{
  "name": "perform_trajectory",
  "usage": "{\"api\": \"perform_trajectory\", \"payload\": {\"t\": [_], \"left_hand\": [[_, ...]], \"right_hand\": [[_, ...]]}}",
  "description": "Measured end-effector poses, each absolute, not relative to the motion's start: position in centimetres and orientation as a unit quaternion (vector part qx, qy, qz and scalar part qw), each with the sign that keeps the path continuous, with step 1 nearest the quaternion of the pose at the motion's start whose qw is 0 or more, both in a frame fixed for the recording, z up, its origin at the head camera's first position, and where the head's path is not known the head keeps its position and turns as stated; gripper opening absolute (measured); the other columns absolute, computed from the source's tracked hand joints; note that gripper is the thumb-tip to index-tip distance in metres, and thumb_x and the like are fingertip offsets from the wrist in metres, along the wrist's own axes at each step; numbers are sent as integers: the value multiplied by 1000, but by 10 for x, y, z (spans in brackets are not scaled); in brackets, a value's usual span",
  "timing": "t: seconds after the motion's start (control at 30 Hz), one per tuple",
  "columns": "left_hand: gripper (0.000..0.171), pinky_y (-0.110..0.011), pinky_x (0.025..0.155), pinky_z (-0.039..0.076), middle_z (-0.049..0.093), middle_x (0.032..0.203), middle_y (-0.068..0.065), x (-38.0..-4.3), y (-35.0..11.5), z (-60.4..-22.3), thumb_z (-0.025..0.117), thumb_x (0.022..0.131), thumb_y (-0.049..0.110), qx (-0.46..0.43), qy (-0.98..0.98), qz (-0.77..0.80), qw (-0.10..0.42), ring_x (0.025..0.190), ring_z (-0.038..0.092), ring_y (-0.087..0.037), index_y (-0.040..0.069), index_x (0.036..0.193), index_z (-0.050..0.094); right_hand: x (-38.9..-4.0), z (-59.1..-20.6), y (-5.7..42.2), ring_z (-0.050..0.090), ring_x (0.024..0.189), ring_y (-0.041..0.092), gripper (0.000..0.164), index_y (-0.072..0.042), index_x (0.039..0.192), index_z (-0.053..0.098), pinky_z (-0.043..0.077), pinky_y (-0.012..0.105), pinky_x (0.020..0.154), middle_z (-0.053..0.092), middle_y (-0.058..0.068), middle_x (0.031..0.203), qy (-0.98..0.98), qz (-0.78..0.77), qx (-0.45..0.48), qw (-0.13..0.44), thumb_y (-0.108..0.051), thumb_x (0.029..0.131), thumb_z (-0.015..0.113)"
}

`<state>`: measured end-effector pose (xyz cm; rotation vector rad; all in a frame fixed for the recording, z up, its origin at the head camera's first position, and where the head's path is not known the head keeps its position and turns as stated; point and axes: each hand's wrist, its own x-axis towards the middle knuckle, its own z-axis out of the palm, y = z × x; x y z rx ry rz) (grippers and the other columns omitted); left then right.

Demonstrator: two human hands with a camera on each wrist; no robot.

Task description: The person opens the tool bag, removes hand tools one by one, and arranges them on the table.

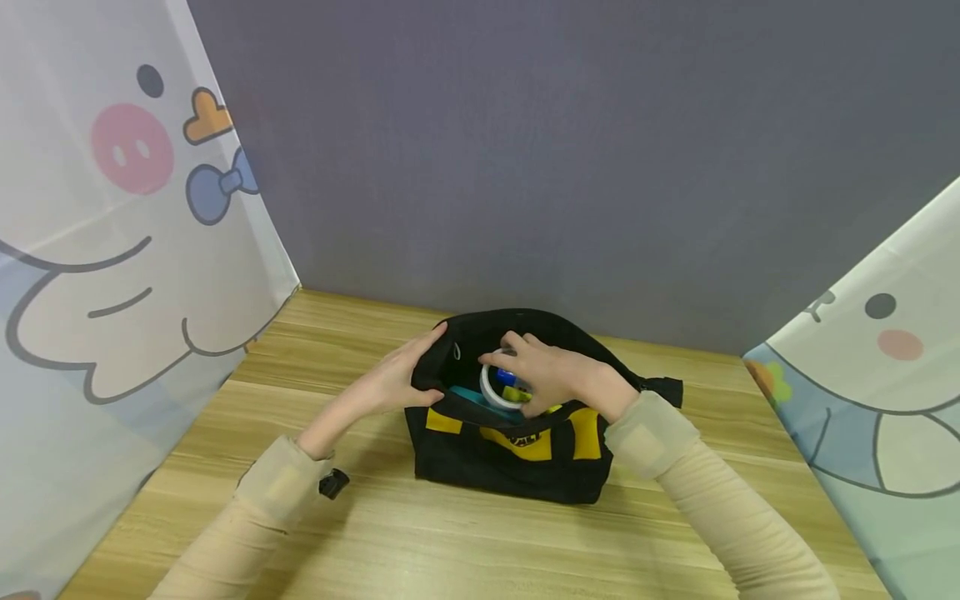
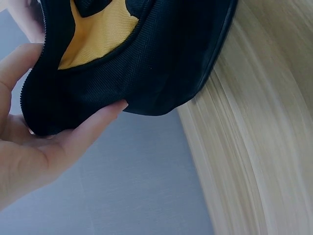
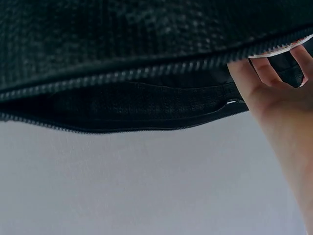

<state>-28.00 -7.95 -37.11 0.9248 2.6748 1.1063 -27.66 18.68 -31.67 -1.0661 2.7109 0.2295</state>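
Rested centrally on light wooden desk [image 1: 465,542]: soft black-and-yellow fabric tool bag [image 1: 517,454], mouth unzipped. Left hand [image 1: 401,377] pinched on bag's left rim. Right hand [image 1: 551,375] curled round white ring-shaped tape roll [image 1: 492,390] inside opening. Judged light, rigid, slightly slick; best gripped across rim.

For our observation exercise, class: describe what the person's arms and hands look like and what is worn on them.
Both arms wear long, close-fitting beige sleeves down to the wrists, each with a paler rectangular patch on the cuff. The left hand and right hand are bare, with no gloves, rings or watch in view.
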Motion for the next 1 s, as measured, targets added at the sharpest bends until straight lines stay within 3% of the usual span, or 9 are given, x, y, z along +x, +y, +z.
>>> {"api": "perform_trajectory", "payload": {"t": [0.47,1.0], "left_hand": [[96,-59,106,33,24,155,-16,-277,-79,-370,73,79,18,313,877,363,36,139,28,-40,19,152,11],[96,-58,108,31,21,156,-12,-279,-80,-373,72,80,22,307,878,364,47,141,26,-36,25,152,10]], "right_hand": [[-271,-304,191,40,114,21,91,-33,147,26,50,33,85,32,4,139,932,67,-338,115,-33,72,77],[-265,-289,204,40,114,23,89,-31,147,26,49,36,85,33,8,139,934,45,-344,87,-31,72,74]]}}
